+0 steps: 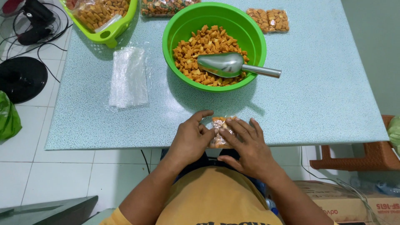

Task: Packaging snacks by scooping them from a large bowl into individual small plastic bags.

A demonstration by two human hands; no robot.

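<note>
At the near edge of the table, about midway along it, both hands press on a small clear packet of orange snacks. The left hand lies on the packet's left side with its fingers curled over the plastic and the thumb raised toward the far side. The right hand covers the right side, fingers spread and laid flat across the top, so that only the middle of the packet shows between the two hands. Neither hand has lifted the packet; it rests on the pale blue speckled tabletop, just inside the edge.

Farther in, toward the left, a flat stack of empty clear bags lies on the table. To its right, near the centre, stands a round green bowl holding loose orange snack pieces. A metal scoop rests in the bowl on top of the pieces, with its handle sticking out over the right rim.

Along the far edge, a lime green basket with more bagged snacks sits at the left corner, and two filled packets lie side by side beyond the bowl on the right.
</note>
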